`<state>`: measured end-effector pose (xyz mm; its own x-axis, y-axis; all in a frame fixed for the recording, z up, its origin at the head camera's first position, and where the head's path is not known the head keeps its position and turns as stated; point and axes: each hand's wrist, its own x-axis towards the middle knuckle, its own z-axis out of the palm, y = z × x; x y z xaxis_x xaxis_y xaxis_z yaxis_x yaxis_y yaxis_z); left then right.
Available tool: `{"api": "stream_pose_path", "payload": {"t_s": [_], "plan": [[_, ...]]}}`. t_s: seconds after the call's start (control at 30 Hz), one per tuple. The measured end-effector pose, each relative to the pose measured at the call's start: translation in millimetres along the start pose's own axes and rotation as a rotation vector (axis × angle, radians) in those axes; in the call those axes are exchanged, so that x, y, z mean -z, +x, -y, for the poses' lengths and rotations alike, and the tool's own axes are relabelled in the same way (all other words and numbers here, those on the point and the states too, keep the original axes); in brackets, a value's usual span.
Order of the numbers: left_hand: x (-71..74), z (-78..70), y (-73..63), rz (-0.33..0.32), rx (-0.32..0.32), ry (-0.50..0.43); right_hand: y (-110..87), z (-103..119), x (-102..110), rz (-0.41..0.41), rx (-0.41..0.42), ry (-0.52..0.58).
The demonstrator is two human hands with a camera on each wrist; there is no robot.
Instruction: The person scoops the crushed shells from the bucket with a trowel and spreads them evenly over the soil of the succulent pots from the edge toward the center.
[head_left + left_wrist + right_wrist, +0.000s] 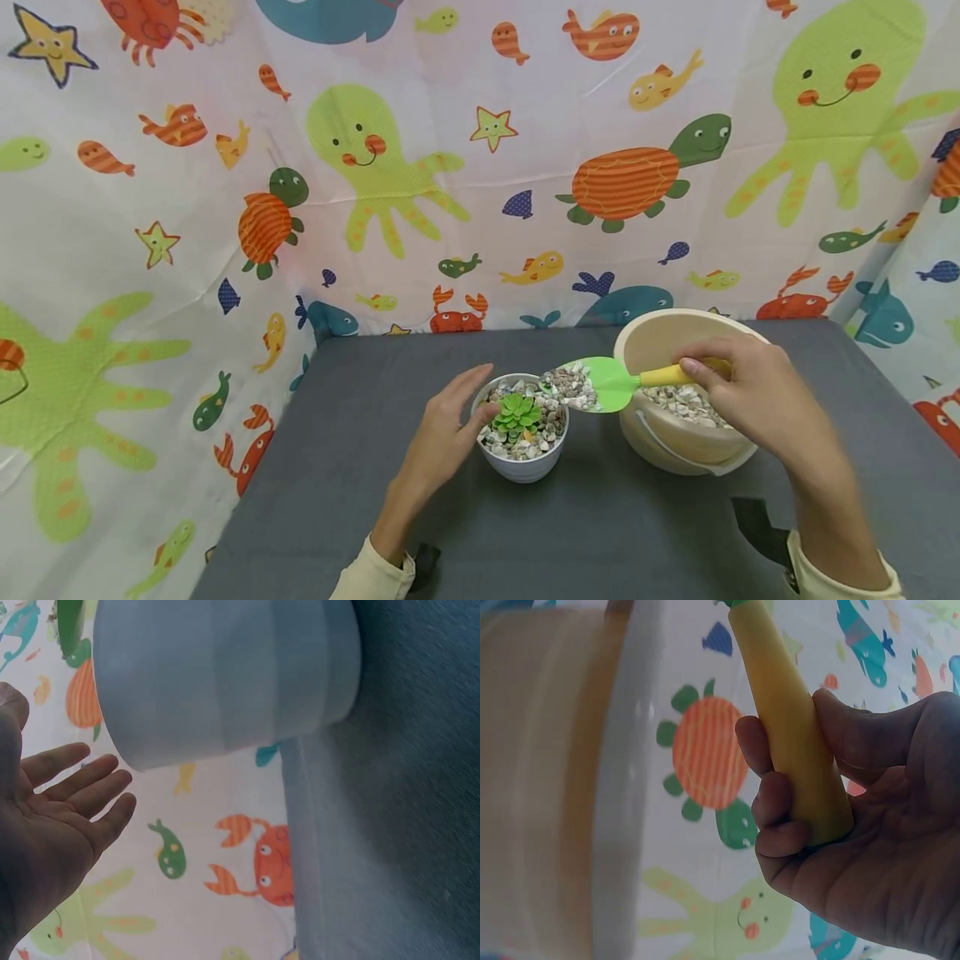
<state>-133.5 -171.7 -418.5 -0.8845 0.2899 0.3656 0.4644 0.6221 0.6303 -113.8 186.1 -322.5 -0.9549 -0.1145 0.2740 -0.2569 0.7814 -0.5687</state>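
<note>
My right hand (757,396) grips the yellow handle of a toy trowel (611,385) with a green blade. Small pebbles (572,387) lie on the blade, whose tip overlaps the right rim of a pale pot (525,468). Inside the pot a green succulent (516,415) sits among more pebbles. In the right wrist view, curled fingers and thumb wrap the yellow handle (795,727). At the pot's left side is my left hand (450,425), fingers extended, thumb over the rim in the head view. The left wrist view shows that palm (52,825) beside the pot wall (225,675).
A cream bucket (652,446) with a handle stands right of the pot, under my right hand, with pebbles (686,404) inside. Both stand on a dark grey tabletop (360,500). A sea-animal printed curtain (450,75) hangs behind and along the sides.
</note>
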Motion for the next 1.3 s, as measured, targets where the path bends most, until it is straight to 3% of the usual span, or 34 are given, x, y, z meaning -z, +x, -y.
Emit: {"api": "stream_pose_path", "payload": {"t_s": [0.33,0.5,0.6,0.93,1.3], "plan": [[1.9,10.4,-9.2,0.129,0.173,-0.013,10.0,21.9,-28.6,0.013,0.150,0.043],[-1.8,14.1,-9.0,0.219,0.161,-0.024,12.1,32.3,-41.8,0.073,0.152,0.040],[-3.2,15.2,-9.2,0.242,0.149,-0.031,13.4,39.1,-48.0,0.087,0.149,0.023],[-1.3,13.0,-9.4,0.227,0.127,-0.043,15.8,63.4,-65.3,0.098,0.177,-0.086],[2.2,7.4,-6.9,0.209,0.146,0.072,13.7,82.4,-78.4,-0.020,0.260,-0.226]]}}
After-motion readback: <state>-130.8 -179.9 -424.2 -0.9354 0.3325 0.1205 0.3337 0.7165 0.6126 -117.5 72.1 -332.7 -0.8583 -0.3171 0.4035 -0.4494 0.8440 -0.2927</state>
